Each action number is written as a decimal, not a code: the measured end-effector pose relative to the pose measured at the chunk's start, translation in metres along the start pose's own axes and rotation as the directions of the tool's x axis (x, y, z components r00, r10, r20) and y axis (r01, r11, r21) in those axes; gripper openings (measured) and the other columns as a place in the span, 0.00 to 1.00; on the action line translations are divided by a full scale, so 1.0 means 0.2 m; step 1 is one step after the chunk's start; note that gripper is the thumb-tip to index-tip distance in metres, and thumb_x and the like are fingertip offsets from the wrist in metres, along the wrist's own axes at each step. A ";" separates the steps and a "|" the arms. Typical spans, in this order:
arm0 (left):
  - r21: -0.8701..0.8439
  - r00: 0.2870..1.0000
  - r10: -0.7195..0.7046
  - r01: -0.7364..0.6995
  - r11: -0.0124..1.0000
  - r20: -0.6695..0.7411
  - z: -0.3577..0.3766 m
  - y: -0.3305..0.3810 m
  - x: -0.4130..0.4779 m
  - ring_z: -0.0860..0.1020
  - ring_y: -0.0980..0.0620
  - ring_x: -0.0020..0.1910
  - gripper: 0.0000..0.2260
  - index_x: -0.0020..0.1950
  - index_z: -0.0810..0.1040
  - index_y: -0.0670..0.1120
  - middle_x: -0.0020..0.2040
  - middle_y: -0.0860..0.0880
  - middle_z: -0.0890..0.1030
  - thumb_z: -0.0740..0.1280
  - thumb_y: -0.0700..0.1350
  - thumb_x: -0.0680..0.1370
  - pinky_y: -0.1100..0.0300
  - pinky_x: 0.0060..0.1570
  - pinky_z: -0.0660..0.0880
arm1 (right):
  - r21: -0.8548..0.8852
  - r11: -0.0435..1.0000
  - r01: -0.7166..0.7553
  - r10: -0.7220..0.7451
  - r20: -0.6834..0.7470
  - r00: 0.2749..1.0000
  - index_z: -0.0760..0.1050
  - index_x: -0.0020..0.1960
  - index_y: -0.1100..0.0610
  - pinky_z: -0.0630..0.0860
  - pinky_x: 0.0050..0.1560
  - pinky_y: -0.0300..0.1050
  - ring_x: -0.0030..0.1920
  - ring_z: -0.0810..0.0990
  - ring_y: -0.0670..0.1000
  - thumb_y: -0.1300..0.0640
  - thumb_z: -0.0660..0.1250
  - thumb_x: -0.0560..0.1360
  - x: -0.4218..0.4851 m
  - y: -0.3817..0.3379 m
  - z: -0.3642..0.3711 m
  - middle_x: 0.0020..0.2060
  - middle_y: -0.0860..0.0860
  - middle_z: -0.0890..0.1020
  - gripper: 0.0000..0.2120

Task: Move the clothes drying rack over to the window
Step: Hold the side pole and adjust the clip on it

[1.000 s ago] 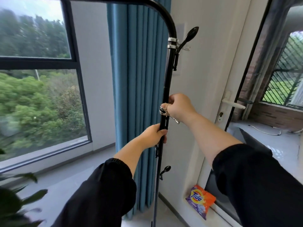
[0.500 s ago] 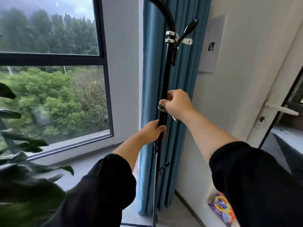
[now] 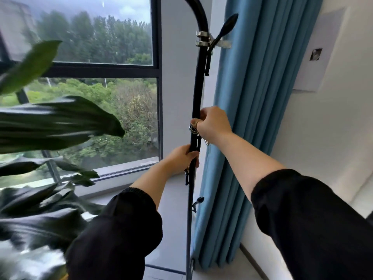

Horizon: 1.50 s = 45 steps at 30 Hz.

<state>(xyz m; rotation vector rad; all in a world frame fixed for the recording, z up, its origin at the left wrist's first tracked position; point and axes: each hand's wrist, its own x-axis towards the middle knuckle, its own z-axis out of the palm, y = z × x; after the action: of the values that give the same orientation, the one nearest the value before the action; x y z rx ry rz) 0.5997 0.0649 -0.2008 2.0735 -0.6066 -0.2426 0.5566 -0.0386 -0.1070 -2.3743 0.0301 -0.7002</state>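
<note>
Black rack pole (image 3: pixel 198 87) clenched in your left hand (image 3: pixel 182 156) and right hand (image 3: pixel 214 123); the window (image 3: pixel 96 81) has swung closer — nearly there.

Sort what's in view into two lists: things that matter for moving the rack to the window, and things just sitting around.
Part of the job:
- drying rack pole
- left hand, gripping the pole
- right hand, gripping the pole higher up
- window

Just there:
- blue curtain
- plant leaves
- wall panel
</note>
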 end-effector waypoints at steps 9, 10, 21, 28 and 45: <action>0.026 0.994 -0.055 0.058 0.998 -0.098 -0.22 -0.15 0.08 0.79 0.49 0.41 0.08 0.45 0.74 0.44 0.41 0.46 0.83 0.57 0.42 0.80 0.57 0.41 0.74 | 0.034 0.992 0.122 -0.124 0.067 0.990 0.81 0.48 0.61 0.67 0.43 0.44 0.48 0.76 0.57 0.57 0.67 0.75 0.17 -0.07 0.22 0.38 0.56 0.81 0.08; 0.021 0.993 -0.057 0.059 0.998 -0.105 -0.22 -0.16 0.10 0.80 0.49 0.41 0.08 0.46 0.74 0.43 0.41 0.46 0.83 0.57 0.42 0.80 0.59 0.39 0.74 | 0.044 0.991 0.126 -0.128 0.066 0.990 0.82 0.48 0.60 0.68 0.44 0.44 0.50 0.77 0.58 0.57 0.67 0.74 0.20 -0.06 0.23 0.39 0.56 0.81 0.08; 0.022 0.969 -0.089 0.096 0.995 -0.230 -0.21 -0.19 0.55 0.83 0.43 0.41 0.10 0.39 0.73 0.49 0.36 0.46 0.84 0.58 0.43 0.78 0.45 0.51 0.78 | 0.047 0.983 0.180 -0.182 0.056 0.982 0.79 0.53 0.60 0.69 0.49 0.44 0.57 0.72 0.58 0.55 0.64 0.76 0.64 0.22 0.37 0.44 0.57 0.77 0.11; 0.053 0.940 -0.128 0.152 0.987 -0.318 -0.17 -0.19 0.95 0.82 0.47 0.40 0.11 0.37 0.73 0.52 0.35 0.48 0.84 0.58 0.44 0.78 0.48 0.49 0.79 | 0.027 0.981 0.190 -0.192 0.071 0.979 0.80 0.51 0.60 0.67 0.45 0.41 0.52 0.76 0.58 0.55 0.64 0.76 1.02 0.47 0.43 0.46 0.60 0.81 0.11; -0.028 0.918 -0.093 0.089 0.996 -0.386 -0.13 -0.21 1.51 0.77 0.51 0.41 0.06 0.46 0.77 0.47 0.42 0.49 0.83 0.62 0.47 0.79 0.58 0.39 0.71 | 0.029 0.990 0.135 -0.138 0.135 0.981 0.82 0.48 0.54 0.74 0.48 0.44 0.47 0.80 0.59 0.50 0.66 0.73 1.47 0.76 0.44 0.48 0.60 0.82 0.10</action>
<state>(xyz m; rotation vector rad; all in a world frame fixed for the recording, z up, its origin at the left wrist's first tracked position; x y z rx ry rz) 0.8825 -0.0507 -0.2033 2.0652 -0.2664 0.1130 0.8747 -0.1629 -0.1146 -2.4169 -0.1996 -0.5960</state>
